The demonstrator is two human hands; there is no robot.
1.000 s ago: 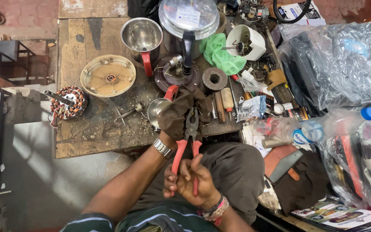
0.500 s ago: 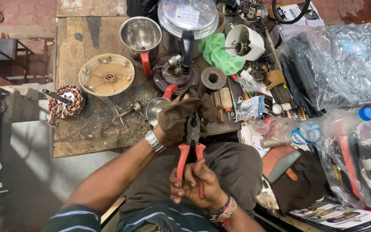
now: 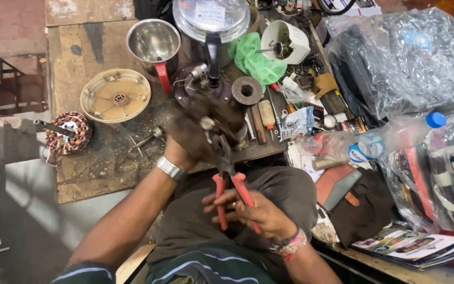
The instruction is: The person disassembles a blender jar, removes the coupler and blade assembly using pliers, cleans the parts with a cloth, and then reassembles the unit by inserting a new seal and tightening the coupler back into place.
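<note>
A dark, grimy part [image 3: 206, 129], blurred in the head view, was held up over the near edge of the tabletop [image 3: 74, 173], in front of the person's lap. It was wrapped by the left hand [image 3: 193, 139], whose fingers were closed around it; its exact shape could not be told. The nose of the pliers [image 3: 227, 173] was set against the part, and the red handles were clasped by the right hand [image 3: 253, 213], fingers curled round both of them, just above the lap. A metal watch [image 3: 170, 168] was worn on the left wrist and a beaded band [image 3: 290, 243] on the right.

Just behind the part, a black round base [image 3: 198, 87] and a grey ring [image 3: 246, 90] were seen on the tabletop. Farther back stood a steel cup [image 3: 153, 42] with a red handle and a lidded steel pot [image 3: 211, 21]. A cream disc [image 3: 115, 95] lay to the left, with a copper-wound stator [image 3: 68, 131] beside it at the edge. A green cloth [image 3: 256, 60] and a white housing [image 3: 285, 39] were placed to the right, and plastic-wrapped bundles [image 3: 405, 58] were piled beyond them.
</note>
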